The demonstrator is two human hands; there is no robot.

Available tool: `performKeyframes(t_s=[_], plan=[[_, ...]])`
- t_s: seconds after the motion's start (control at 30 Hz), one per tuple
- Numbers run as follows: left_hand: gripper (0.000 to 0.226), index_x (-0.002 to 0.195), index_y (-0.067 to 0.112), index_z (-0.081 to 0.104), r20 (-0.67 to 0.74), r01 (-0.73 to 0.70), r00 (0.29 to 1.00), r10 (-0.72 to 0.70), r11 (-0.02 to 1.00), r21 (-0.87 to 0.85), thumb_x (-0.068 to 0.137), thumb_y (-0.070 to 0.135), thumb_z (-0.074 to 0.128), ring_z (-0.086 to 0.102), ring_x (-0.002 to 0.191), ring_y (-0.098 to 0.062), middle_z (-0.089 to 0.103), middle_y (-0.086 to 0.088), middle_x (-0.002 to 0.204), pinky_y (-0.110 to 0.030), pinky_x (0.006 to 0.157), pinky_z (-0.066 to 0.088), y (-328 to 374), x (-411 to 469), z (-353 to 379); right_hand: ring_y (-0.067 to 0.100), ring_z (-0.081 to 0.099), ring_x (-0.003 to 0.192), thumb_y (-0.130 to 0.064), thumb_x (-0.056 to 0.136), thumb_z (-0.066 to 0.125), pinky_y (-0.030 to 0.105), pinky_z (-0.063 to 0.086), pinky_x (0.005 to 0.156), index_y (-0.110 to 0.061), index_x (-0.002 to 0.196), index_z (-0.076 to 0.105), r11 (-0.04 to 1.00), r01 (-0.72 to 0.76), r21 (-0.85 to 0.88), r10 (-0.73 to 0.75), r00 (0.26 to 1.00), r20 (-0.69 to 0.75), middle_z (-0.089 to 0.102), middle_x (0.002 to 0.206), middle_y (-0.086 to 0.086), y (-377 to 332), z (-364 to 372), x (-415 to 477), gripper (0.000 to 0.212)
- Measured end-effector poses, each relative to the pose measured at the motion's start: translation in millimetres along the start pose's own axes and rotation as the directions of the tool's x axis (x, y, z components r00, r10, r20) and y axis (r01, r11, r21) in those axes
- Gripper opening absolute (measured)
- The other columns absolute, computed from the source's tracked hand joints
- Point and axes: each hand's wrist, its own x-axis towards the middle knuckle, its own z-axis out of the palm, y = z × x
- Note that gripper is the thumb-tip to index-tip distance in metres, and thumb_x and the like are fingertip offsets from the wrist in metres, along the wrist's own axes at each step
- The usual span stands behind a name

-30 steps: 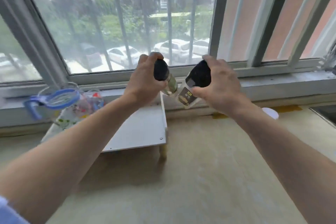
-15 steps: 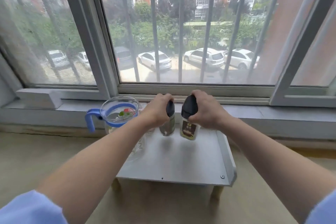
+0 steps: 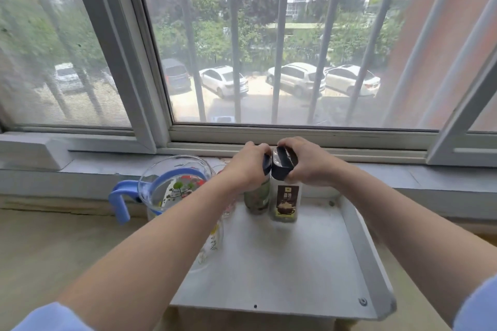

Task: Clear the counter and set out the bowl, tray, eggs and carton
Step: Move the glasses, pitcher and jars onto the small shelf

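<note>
My left hand [image 3: 248, 166] grips the black cap of a small glass shaker [image 3: 257, 197] with a greenish label. My right hand [image 3: 309, 162] grips the black cap of a second shaker [image 3: 287, 203] with a brown label. Both shakers stand upright, side by side, at the back of a low white stand [image 3: 285, 277] under the window. No bowl, eggs or carton show in view.
A glass jug with a blue handle [image 3: 161, 193] stands at the stand's left edge, partly behind my left forearm. The window sill [image 3: 376, 166] runs just behind the shakers. Beige counter [image 3: 53, 250] lies left and right of the stand.
Both hands carried the shakers from mid-air over to the white stand and lowered them; now the shakers stand on its back part with my hands still round the caps.
</note>
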Motion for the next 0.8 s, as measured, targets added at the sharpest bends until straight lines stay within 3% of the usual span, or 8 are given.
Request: performKeyframes(t_s=[0.17,0.3,0.5,0.63,0.8], plan=[[0.053,0.136,0.024,0.042,0.050,0.012,0.999,-0.011,1.000,-0.016,0.086,0.008,0.052,0.054,0.106,-0.033,0.041,-0.012,0.126,-0.029,0.075,0.042,3.5,1.7,-1.2,0.018,0.039,0.130,-0.008,0.073,0.071,0.022,0.032,0.103,-0.015,0.144,0.027,0.999,0.014,0.039,-0.015,0.999,0.037,0.034,0.144,0.001,9.2,5.3,-1.6,0.083],[0.070,0.145,0.022,0.023,0.065,0.082,0.995,-0.082,0.997,0.003,0.085,0.006,0.056,0.052,0.115,-0.035,0.030,-0.014,0.140,-0.038,0.086,0.051,1.2,-1.2,3.1,0.019,0.021,0.141,-0.014,0.070,0.075,0.031,0.025,0.116,-0.020,0.149,0.016,1.000,0.015,0.018,-0.015,0.999,0.037,0.017,0.154,-0.004,15.8,12.0,-2.0,0.099],[0.082,0.147,0.025,0.013,0.029,0.115,0.993,-0.117,0.991,0.070,0.082,0.006,0.059,0.040,0.127,-0.036,0.023,-0.011,0.144,-0.047,0.097,0.047,8.3,-10.6,3.0,0.016,0.002,0.146,-0.028,0.075,0.074,0.031,0.012,0.118,-0.024,0.149,0.013,0.998,0.033,0.062,-0.030,0.998,-0.055,0.008,0.158,-0.002,12.5,4.4,-15.8,0.096],[0.073,0.146,0.019,0.019,-0.095,0.036,0.995,-0.019,0.982,0.183,0.085,0.014,0.060,0.034,0.129,-0.035,0.026,-0.010,0.145,-0.050,0.105,0.038,29.5,-30.3,-7.4,0.015,0.015,0.144,-0.034,0.083,0.065,0.032,0.015,0.118,-0.021,0.147,0.025,0.988,0.142,0.053,-0.127,0.965,-0.228,0.022,0.155,0.000,-0.2,-13.3,-41.1,0.076],[0.053,0.137,0.014,0.041,-0.311,-0.204,0.928,0.206,0.978,0.037,0.087,0.015,0.059,0.043,0.125,-0.024,0.043,-0.006,0.135,-0.033,0.106,0.034,71.5,-67.7,-15.0,0.014,0.049,0.124,-0.020,0.087,0.060,0.018,0.031,0.103,-0.014,0.128,0.054,0.978,0.195,0.077,-0.133,0.858,-0.496,0.056,0.132,0.001,-2.3,-36.5,-94.7,0.042]])
